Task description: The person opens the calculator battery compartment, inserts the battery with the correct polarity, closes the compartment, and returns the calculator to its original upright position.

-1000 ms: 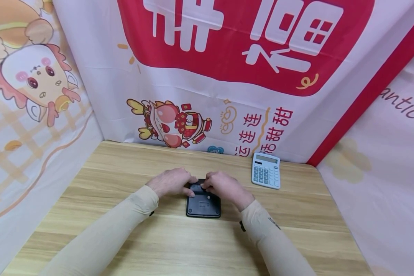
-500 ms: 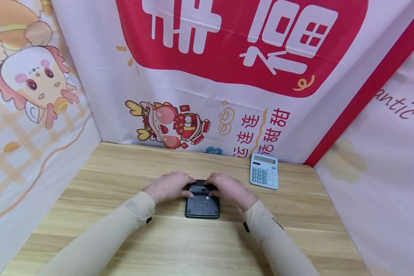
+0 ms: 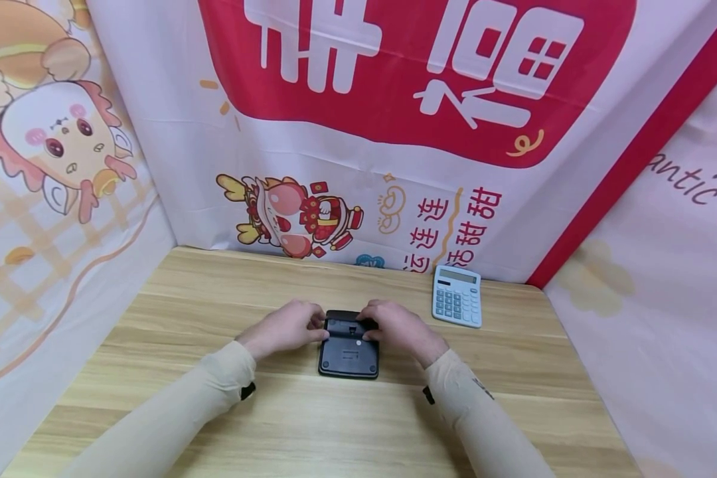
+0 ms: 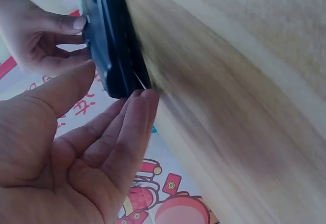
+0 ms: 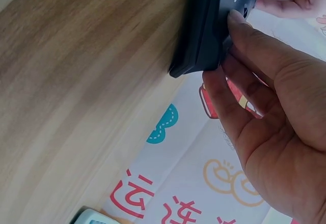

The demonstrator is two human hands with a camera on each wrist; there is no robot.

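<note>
A black calculator [image 3: 349, 356] lies face down on the table, its underside with round feet, a label and a small dark recess showing. By its left edge is my left hand [image 3: 287, 325]; in the left wrist view those fingers [image 4: 135, 122] are nearly straight, tips at the calculator's edge, thumb close to its side. My right hand [image 3: 397, 327] pinches the far right corner. In the right wrist view its thumb [image 5: 244, 28] lies on the underside, and the fingers are at the far edge. The calculator's face is hidden.
Behind the right hand a light blue calculator [image 3: 457, 297] lies face up near the table's back edge. The wooden table [image 3: 311, 425] meets a printed cloth backdrop [image 3: 388, 159] at the back, with more printed cloth at both sides.
My right hand shifts from the middle of the underside to the right corner, uncovering the small recess. My left hand draws left, its thumb leaving the underside for the edge.
</note>
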